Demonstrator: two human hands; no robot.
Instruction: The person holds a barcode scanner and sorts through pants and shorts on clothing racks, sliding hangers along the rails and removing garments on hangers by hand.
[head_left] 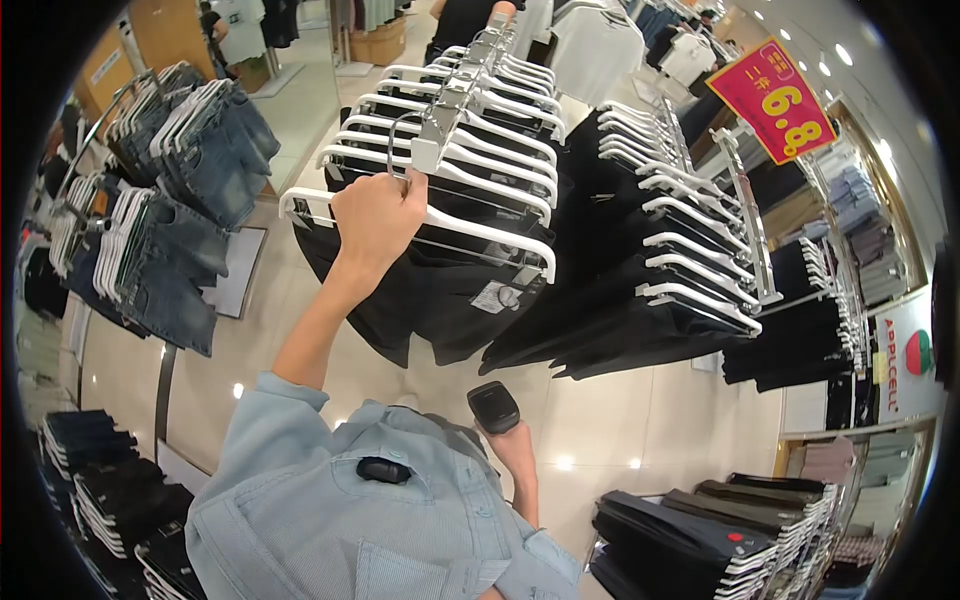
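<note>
My left hand (380, 225) is closed round the middle of a white hanger (490, 232), just below its hook, at the front end of a metal display rail (432, 135). Black shorts (440, 300) hang from this hanger, with a pale tag (495, 297) near the right clip. Lower down, close to my body, my right hand (514, 446) is wrapped round a black handheld scanner (493, 406). Its handle is partly hidden by my fingers.
More black garments (620, 240) on white hangers fill the neighbouring rail to the right. Denim shorts (170, 240) hang at the left. Folded-over trousers (690, 540) are at the lower right. A red price sign (772, 102) stands above the right rail. Another person (465, 25) is behind the rail.
</note>
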